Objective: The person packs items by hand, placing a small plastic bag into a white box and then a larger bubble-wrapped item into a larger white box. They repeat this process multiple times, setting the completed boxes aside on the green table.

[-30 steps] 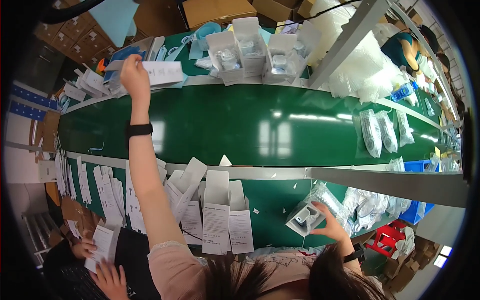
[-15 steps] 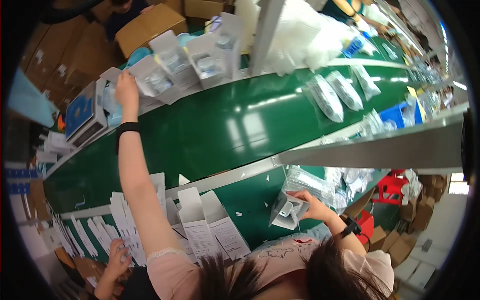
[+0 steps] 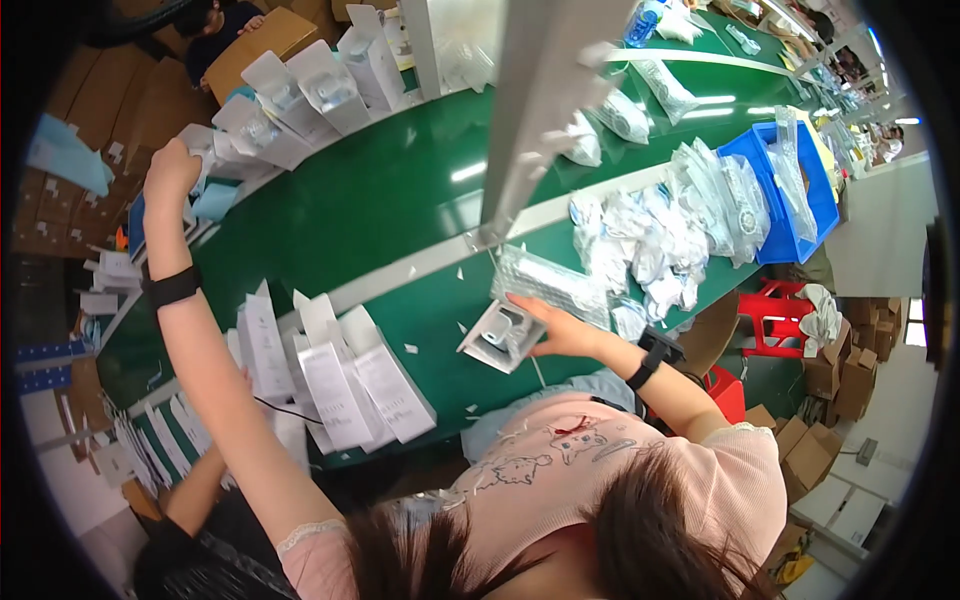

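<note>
A worker in a pink top [image 3: 560, 450] spans a green bench [image 3: 330, 215], arms wide apart. The right hand [image 3: 550, 328] grasps an open white box [image 3: 486, 351], thumb on the near side and fingers on the far side, a pale gadget [image 3: 506, 327] showing inside. The box lies just left of that palm, well to the right of and nearer the body than the left hand [image 3: 172, 172] — its mouth faces up, its long axis too foreshortened to judge. The left hand is extended beside a row of open cartons [image 3: 284, 150], which stand to its right; its fingertips are hidden — whether they grasp anything cannot be told. A bubble-wrapped package [image 3: 553, 284] lies slantwise just beyond the right hand.
</note>
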Available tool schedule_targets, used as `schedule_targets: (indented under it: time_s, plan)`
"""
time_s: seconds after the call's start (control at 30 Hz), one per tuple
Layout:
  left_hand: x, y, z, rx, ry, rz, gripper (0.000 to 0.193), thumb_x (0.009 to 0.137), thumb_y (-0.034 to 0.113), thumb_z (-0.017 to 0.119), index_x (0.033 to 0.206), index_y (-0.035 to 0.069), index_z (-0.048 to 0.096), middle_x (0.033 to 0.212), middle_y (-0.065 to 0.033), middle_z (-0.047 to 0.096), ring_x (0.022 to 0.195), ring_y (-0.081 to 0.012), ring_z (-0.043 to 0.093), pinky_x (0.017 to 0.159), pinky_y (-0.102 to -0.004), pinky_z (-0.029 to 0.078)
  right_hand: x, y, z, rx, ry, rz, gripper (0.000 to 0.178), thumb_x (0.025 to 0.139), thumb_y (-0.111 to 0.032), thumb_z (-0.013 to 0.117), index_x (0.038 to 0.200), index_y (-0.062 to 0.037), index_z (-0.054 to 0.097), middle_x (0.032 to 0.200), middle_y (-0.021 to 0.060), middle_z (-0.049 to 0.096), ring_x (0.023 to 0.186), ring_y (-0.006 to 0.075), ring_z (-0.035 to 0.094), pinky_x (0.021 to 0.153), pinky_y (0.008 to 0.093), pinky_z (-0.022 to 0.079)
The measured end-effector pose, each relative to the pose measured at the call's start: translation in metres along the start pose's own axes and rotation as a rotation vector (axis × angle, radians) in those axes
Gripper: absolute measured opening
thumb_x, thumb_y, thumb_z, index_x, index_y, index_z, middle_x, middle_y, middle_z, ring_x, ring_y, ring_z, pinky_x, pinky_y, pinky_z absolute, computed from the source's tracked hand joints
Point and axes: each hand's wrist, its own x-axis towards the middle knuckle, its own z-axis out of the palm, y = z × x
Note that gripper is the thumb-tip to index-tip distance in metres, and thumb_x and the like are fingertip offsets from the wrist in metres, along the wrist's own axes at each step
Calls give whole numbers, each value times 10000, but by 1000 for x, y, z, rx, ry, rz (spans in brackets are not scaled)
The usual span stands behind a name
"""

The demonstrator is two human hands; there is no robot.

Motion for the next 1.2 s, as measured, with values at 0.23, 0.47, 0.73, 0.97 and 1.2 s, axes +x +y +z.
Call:
schedule_targets:
  time_s: [0.23,0.47,0.73,0.97,1.2]
  plan:
    - [-191,82,-77,66,-286,360,302,717,155,599,930,-44,521,867,-264,556,860,-402,526,712,-429,428,-47,26,-38,-304,49,-229,538,651,-70,648,1158,-31,474,1145,151,466,1049,340,447,893,386,388]
    - [-346,172,-68,-194,-419,432,444,712,137,637,1079,22,415,1030,-219,512,918,-390,519,729,-426,445,-43,62,-60,-483,363,-207,489,647,-78,656,1113,-85,506,1079,117,498,994,310,464,846,364,411]
    - [-419,210,82,-1028,221,-149,743,561,158,792,1151,42,355,1250,-184,314,1164,-347,334,911,-380,354,36,47,-30,-755,36,32,648,626,-124,677,1217,-78,417,1123,159,465,1035,328,446,826,391,430]
    - [-408,219,138,-1007,180,-105,715,528,107,800,1105,50,382,1157,-132,399,1093,-275,404,901,-345,358,13,75,-52,-256,59,-178,608,644,-110,661,1200,-36,427,1095,204,476,993,350,484,838,390,426]
    - [-396,206,151,-1039,227,-144,703,533,82,795,1103,50,384,1091,-103,433,1021,-239,450,877,-325,367,0,81,-104,-457,306,-151,423,696,-69,607,1106,-36,509,1068,173,536,983,335,509,859,385,417]
